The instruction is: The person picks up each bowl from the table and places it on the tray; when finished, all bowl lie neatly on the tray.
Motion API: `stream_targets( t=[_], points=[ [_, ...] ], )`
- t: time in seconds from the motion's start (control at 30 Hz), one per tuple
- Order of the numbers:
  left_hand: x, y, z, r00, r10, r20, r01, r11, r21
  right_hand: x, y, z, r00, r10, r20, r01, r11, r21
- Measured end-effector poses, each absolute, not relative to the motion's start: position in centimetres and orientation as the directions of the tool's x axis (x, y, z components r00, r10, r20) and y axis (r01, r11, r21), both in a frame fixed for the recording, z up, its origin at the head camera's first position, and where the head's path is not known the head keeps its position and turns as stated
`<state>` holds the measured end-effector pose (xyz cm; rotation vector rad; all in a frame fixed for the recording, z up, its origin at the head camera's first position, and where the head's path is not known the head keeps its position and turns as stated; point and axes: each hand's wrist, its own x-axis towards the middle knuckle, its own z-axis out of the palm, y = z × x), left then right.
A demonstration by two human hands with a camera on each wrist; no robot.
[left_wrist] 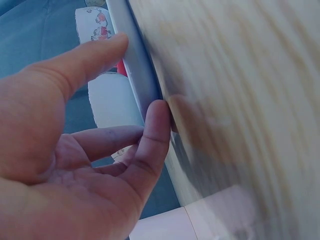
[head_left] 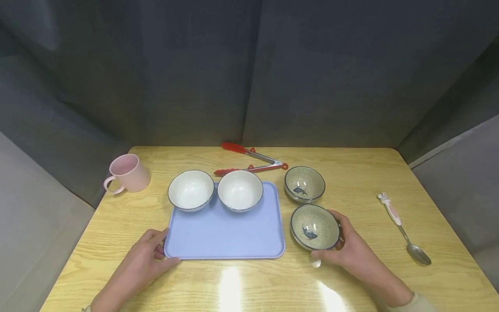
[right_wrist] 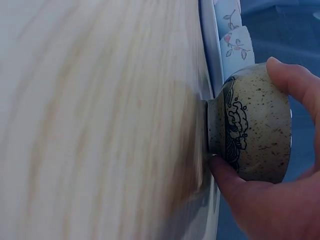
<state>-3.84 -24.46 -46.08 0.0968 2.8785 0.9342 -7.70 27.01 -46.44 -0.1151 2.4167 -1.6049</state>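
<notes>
My left hand (head_left: 142, 260) grips the near left corner of a light blue tray (head_left: 230, 242), thumb at its front edge and fingers at its left side. In the left wrist view, the thumb and a fingertip touch the tray's rim (left_wrist: 134, 65). Two white bowls (head_left: 191, 190) (head_left: 240, 190) stand side by side over the tray's far edge. To the right of the tray, my right hand (head_left: 352, 249) holds a speckled grey-green bowl (head_left: 319, 221) with a blue fish inside. In the right wrist view, one digit lies low by the foot of that bowl (right_wrist: 260, 125), another on its side.
A second speckled fish bowl (head_left: 306, 182) stands just behind the held one. Red-tipped tongs (head_left: 265, 162) lie spread behind the tray. At the far left stands a pink mug (head_left: 130, 173); a rabbit-handled spoon (head_left: 403, 232) lies on the right. Dark curtains (head_left: 249, 73) hang beyond the table.
</notes>
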Motion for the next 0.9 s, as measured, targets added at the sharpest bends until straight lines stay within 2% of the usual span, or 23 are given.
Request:
stream_targets(
  t=[0.37, 0.63, 0.9],
  points=[
    [-3.8, -24.5, -46.2, -0.992, 0.094, -0.088, 0.024, 0.807, 0.59, -7.3, 26.0, -45.7, -0.969, -0.199, -0.148, 0.065, 0.372, -0.926],
    [-3.9, -24.5, -46.2, -0.992, 0.094, -0.079, 0.029, 0.808, 0.589, -7.2, 24.6, -44.0, -0.963, -0.256, -0.086, -0.024, 0.398, -0.917],
    [-3.9, -24.5, -46.2, -0.993, 0.088, -0.082, 0.023, 0.809, 0.588, -7.6, 23.0, -43.6, -0.95, -0.304, -0.07, -0.05, 0.369, -0.928]
  ],
)
